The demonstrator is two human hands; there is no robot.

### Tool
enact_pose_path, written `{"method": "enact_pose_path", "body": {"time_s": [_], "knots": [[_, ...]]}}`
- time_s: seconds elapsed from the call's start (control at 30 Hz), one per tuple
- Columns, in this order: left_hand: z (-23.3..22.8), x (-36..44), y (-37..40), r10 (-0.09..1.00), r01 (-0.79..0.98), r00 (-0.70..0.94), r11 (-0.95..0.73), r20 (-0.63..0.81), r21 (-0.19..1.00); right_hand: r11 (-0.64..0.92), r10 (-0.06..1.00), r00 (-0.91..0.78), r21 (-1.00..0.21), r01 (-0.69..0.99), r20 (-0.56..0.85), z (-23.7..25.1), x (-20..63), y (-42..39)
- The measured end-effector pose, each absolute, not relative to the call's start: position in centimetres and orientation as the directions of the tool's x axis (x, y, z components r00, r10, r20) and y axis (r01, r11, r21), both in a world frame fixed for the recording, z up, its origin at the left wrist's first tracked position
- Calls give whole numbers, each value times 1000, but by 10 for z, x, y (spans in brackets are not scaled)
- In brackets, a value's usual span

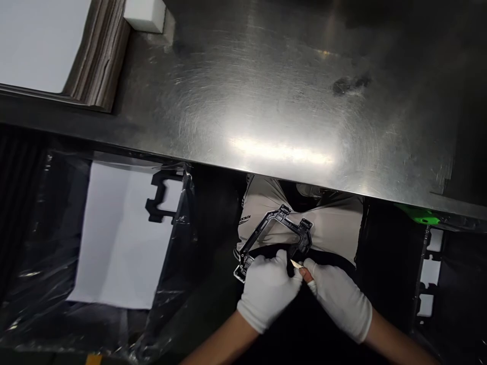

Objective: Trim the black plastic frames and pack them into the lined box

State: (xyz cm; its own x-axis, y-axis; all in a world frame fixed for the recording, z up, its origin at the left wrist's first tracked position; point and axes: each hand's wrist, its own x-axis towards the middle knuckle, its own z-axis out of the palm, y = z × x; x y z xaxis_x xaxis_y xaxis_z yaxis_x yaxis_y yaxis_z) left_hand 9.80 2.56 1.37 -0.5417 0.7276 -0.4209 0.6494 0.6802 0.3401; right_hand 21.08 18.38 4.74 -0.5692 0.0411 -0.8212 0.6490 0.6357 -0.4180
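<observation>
My left hand (pixel 268 286), in a white glove, is closed around the lower side of a black angular frame part (pixel 286 222) with screw holes and bracket-like ends. The part is held tilted above my lap. My right hand (pixel 338 296), also gloved but with a bare fingertip showing, pinches a small pale pointed blade-like tool (pixel 296 264). Its tip points up and left, close to the frame's lower right end and my left fingers. Whether the tip touches the part I cannot tell. The left fingers hide the frame's lower edge.
A scratched metal table (pixel 289 101) spans the top. On it are a stack of sheets (pixel 101 56) and a white block (pixel 146 15). At left, a plastic-lined container (pixel 160 309) holds a white sheet (pixel 122 238) and a similar black part (pixel 155 204). Another dark part (pixel 428 289) lies at right.
</observation>
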Motion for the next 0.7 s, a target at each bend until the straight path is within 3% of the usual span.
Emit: {"method": "enact_pose_path", "body": {"time_s": [0.27, 0.43, 0.53, 0.63, 0.7], "knots": [[13, 100, 23, 750, 698, -540, 652, -381, 294, 577, 106, -554, -403, 710, -825, 52, 208, 178], [13, 103, 24, 759, 712, -602, 651, -248, 262, 509, 140, -605, -468, 723, -783, 45, 215, 179], [13, 102, 29, 747, 708, -634, 665, -199, 239, 406, 145, -660, -564, 719, -737, 42, 222, 187], [18, 89, 33, 694, 608, -660, 719, -288, 337, 227, 191, -700, -663, 714, -688, 46, 228, 206], [30, 71, 30, 651, 407, -629, 741, -425, 533, 60, 208, -667, -671, 739, -716, 54, 234, 224]]}}
